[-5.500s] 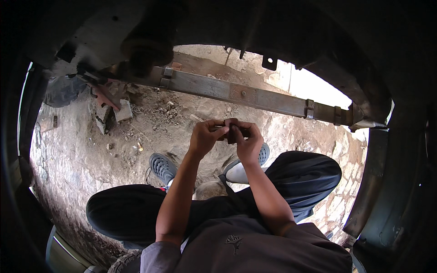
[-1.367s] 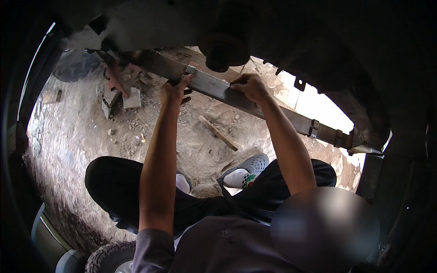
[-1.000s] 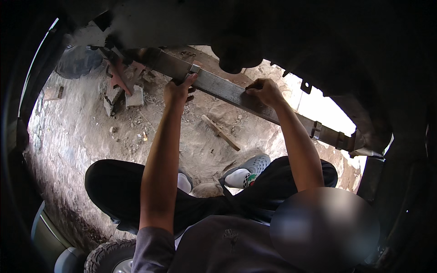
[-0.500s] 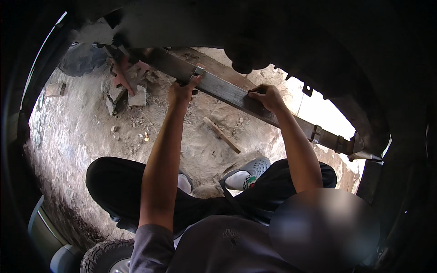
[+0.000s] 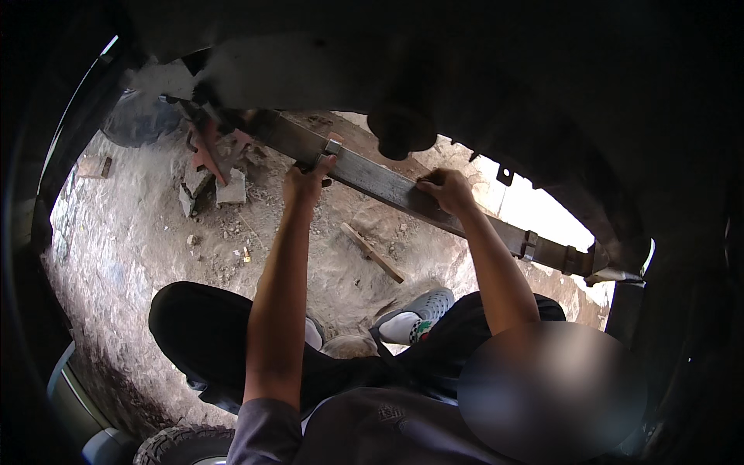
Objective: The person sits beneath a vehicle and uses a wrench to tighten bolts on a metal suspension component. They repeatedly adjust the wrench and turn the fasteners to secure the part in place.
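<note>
A long grey steel leaf spring (image 5: 380, 178) runs slantwise under the vehicle, from the upper left down to the right. My left hand (image 5: 308, 184) grips its near edge, thumb laid up against a metal clip (image 5: 332, 147) that wraps the spring. Farther right, my right hand (image 5: 446, 191) is closed over the spring with its fingers curled at the far edge; part of its grip is hidden. A second clip (image 5: 529, 245) bands the spring near its right end, where it meets a bracket (image 5: 608, 271).
Dark vehicle underbody hangs low overhead, with a rounded part (image 5: 401, 133) jutting down. On the dirt floor lie a wooden stick (image 5: 373, 253), broken blocks (image 5: 231, 188) and a brick (image 5: 94, 167). A reddish stand (image 5: 206, 147) is at the upper left, a tyre (image 5: 182, 447) at the lower left.
The whole view has tilted a little, so the spring, hands and floor sit lower in the picture. Both hands keep their places on the leaf spring.
</note>
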The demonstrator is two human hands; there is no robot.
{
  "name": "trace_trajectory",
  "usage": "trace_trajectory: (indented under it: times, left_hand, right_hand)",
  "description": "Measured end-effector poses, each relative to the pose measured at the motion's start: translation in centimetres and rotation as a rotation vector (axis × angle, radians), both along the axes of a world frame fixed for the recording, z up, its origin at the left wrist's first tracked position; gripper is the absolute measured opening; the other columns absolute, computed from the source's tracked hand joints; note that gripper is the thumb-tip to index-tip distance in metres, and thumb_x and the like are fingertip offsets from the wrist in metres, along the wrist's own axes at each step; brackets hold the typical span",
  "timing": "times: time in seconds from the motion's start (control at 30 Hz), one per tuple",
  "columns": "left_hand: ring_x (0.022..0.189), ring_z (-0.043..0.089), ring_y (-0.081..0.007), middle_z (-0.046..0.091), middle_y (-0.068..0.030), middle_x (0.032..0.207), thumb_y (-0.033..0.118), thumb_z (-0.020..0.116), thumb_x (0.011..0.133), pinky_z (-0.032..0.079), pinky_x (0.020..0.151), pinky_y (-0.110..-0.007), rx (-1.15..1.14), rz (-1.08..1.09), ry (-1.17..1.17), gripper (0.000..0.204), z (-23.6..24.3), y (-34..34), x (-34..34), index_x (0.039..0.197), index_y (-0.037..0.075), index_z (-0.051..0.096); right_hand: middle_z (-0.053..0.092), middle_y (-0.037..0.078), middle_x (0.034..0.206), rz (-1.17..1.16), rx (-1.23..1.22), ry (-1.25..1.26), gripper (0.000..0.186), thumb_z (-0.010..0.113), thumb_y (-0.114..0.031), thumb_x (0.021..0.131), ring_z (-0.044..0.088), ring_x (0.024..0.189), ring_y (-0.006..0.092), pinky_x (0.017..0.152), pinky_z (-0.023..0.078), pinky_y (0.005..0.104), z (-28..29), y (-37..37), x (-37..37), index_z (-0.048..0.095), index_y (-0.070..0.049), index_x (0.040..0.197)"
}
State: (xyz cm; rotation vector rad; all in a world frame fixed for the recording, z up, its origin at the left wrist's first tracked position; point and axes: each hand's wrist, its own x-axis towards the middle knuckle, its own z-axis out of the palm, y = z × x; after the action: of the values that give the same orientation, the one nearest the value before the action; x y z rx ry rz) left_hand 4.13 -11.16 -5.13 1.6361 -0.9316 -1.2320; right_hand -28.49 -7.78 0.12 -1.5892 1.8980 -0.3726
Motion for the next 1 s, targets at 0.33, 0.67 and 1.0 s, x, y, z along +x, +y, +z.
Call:
trace_trajectory:
  times: [0.33,0.67,1.0]
  left_hand:
    - [0.079,0.077,-0.0174,0.077,-0.0096,0.111,0.048,0.092,0.081,0.051,0.054,-0.028,0.030,-0.058,0.098,0.068,2.8,0.3,-1.1,0.124,-0.001,0.071]
    - [0.086,0.078,-0.0292,0.080,-0.0143,0.090,0.062,0.087,0.078,0.058,0.084,-0.042,-0.017,-0.018,-0.198,0.066,-1.3,-0.4,-0.2,0.100,0.000,0.080]
    - [0.105,0.076,-0.0379,0.079,-0.0204,0.109,0.067,0.085,0.076,0.057,0.093,-0.047,-0.005,-0.021,-0.377,0.073,-0.4,-0.2,-1.0,0.106,0.000,0.080]
  right_hand:
    - [0.082,0.010,0.105,-0.024,-0.157,-0.111,0.037,0.084,-0.043,0.088,0.076,0.096,0.0280,0.092,0.056,0.0418,-3.5,-4.0,2.9,0.084,-0.014,0.111]
    - [0.081,0.012,0.099,-0.033,0.048,-0.079,0.040,0.086,-0.040,0.089,0.075,0.087,0.0213,0.083,0.057,0.0373,-0.2,-0.6,0.0,0.082,-0.009,0.113]
    - [0.081,0.013,0.100,0.049,-0.225,-0.091,0.034,0.089,-0.036,0.084,0.076,0.093,0.0262,0.088,0.057,0.0395,-2.2,-3.5,4.0,0.084,-0.010,0.106]
